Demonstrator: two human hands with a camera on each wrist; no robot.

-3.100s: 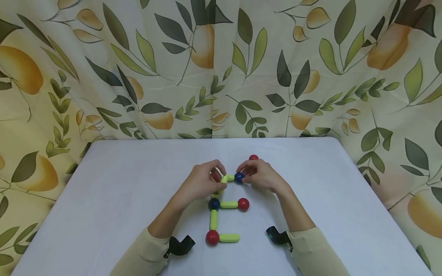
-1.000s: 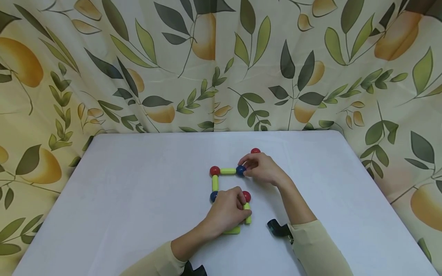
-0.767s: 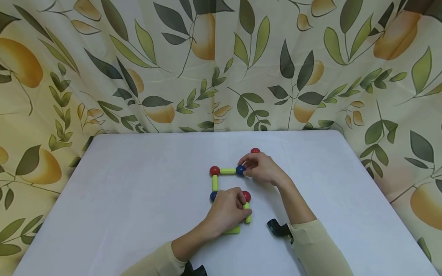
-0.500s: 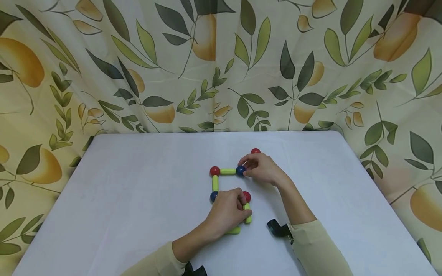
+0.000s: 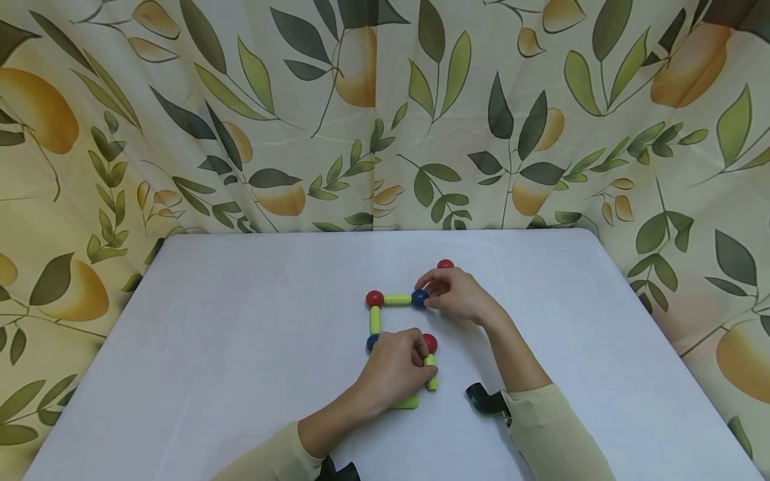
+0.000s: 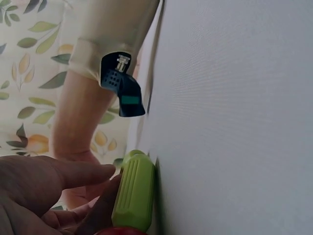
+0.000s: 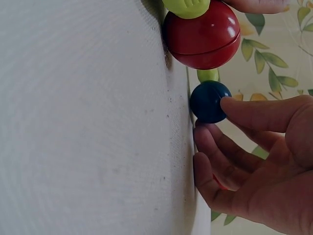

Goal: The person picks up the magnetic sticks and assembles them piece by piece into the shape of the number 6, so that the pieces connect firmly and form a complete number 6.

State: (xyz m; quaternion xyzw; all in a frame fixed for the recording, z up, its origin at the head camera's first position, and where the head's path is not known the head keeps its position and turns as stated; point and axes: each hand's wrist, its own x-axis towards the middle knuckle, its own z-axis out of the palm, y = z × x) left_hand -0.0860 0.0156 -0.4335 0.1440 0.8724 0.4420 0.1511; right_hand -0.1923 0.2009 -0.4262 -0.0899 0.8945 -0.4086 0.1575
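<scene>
In the head view my left hand pinches a lime-green magnetic stick below a red ball. The left wrist view shows that ridged stick close up beside the fingers. Farther back, my right hand holds a dark blue ball with thumb and fingers. A green stick joins this ball to a red corner ball. From that corner another green stick runs down to a second blue ball, partly covered by my left hand.
A separate red ball lies behind my right hand. The end of a bottom green stick shows under my left wrist; its other end is hidden. All lie on a white-covered table, with a patterned curtain behind.
Since the oldest frame, my left hand has moved from the upper left corner down to the right-hand stick, uncovering the red corner ball. Over the last second both hands stay still.
</scene>
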